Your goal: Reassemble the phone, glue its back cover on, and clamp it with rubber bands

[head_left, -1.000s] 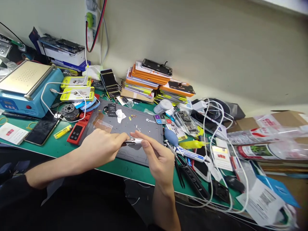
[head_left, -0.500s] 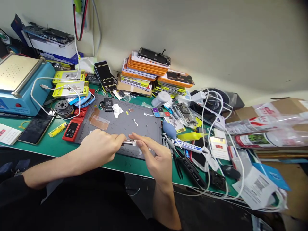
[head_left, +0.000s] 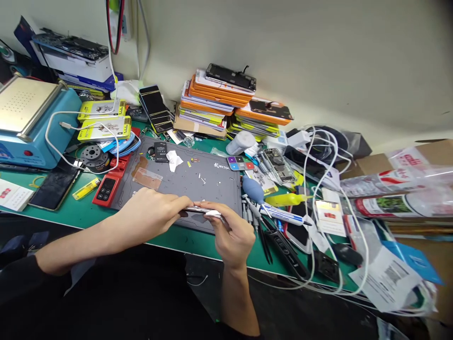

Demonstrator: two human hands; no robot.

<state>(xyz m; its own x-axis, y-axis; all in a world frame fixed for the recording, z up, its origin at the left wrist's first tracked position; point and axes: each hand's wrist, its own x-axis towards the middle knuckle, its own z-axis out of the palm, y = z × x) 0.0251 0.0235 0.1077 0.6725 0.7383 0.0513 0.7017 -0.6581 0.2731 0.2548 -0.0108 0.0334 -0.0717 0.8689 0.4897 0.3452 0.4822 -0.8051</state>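
Note:
A thin, flat phone, seen almost edge-on, is held level over the front of the grey work mat. My left hand is closed round its left end, fingers on top. At the right end, my right hand grips it with the thumb underneath and the fingers across the upper side. A piece of white tissue shows between the right thumb and fingers. The phone's faces are mostly hidden by the hands. Behind them on the mat lie a black battery, a crumpled white tissue and tiny screws.
A blue heating plate machine stands at far left, beside a dark phone. Stacked orange boxes line the wall. On the right lie a blue air blower, a yellow bottle, tweezers and looping white cables.
My right fingers now wrap further over the phone, and the tissue shows more at the right thumb. The phone stays between both hands. The view has shifted slightly.

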